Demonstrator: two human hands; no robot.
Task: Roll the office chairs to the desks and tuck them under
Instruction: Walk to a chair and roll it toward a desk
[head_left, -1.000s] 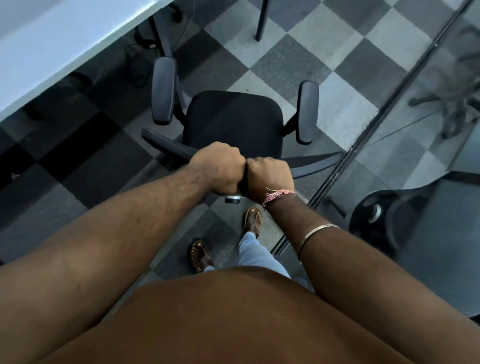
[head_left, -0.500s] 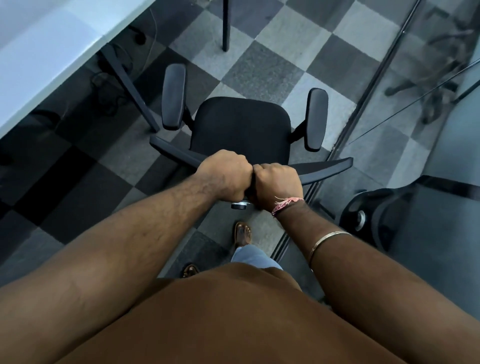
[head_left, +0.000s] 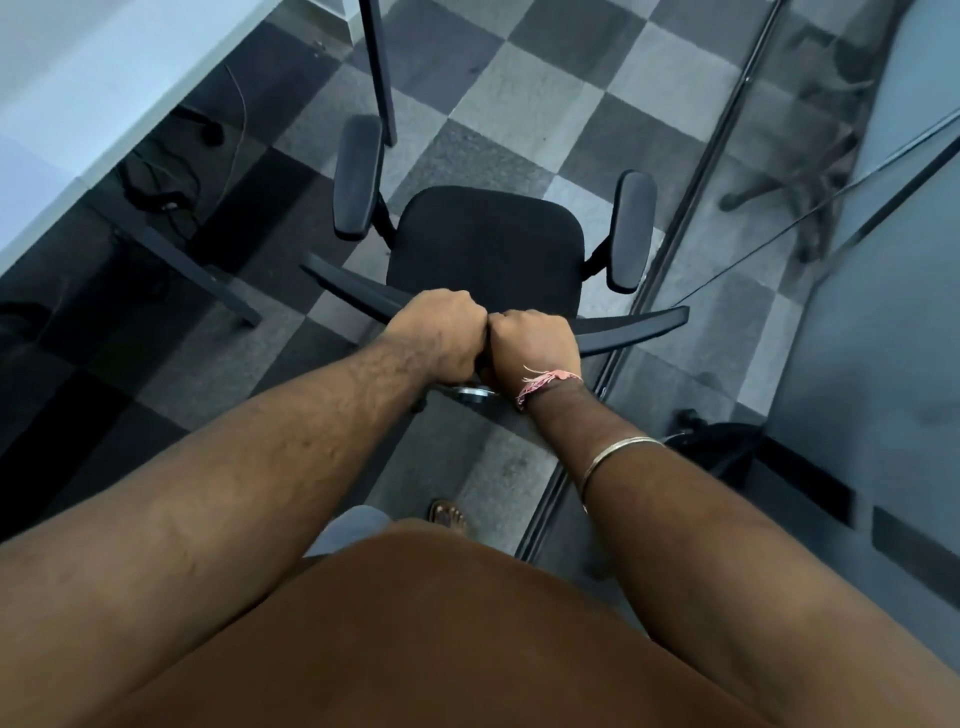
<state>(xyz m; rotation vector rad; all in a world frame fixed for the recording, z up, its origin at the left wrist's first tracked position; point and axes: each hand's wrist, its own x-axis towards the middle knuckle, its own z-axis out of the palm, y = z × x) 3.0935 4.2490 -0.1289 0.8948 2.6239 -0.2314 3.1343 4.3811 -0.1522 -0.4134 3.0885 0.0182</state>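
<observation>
Both hands are gripping the top edge of the office chair's backrest (head_left: 631, 325), fists side by side and touching at the centre: the left hand (head_left: 439, 332) and the right hand (head_left: 535, 343) are each curling their fingers over the rim. That central hold is suiting a straight push, though a wider grip would probably be steering the castors better.

The office chair (head_left: 488, 249) is standing on the checkered floor (head_left: 524, 104), just beside the white counter (head_left: 78, 88) at the left and not yet under it. The glass partition (head_left: 727, 130) is running close along its right armrest (head_left: 631, 231).

Handling judgement: the chair is likely rolling freely and is moderately heavy; the frame is rigid, the seat padded. The left armrest (head_left: 358, 176) is sitting near the counter leg (head_left: 376, 67) and could be catching on it during the turn.

Appearance: black fabric seat, dark curved backrest, two dark padded armrests. The base is mostly hidden (only a metallic part is showing below the hands), so castor condition cannot be confirmed.
</observation>
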